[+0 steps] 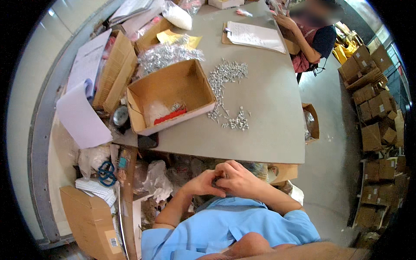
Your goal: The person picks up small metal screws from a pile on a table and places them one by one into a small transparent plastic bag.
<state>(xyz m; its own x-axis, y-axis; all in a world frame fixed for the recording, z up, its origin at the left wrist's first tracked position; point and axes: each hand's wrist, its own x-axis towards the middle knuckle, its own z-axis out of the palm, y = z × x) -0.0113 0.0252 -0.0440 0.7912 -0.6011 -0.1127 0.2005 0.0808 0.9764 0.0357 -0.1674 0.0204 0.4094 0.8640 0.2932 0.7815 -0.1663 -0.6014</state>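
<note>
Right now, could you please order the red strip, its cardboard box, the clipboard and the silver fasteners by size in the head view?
Cardboard box
Clipboard, silver fasteners: too alike to rank
Red strip

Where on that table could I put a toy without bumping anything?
The biggest bare patch of grey table is right of the loose metal pieces, below the clipboard, reaching the table's near and right edges. A smaller strip lies between the clipboard and the plastic bag of metal bits. The left side is crowded with the open box, bag and papers.
</note>
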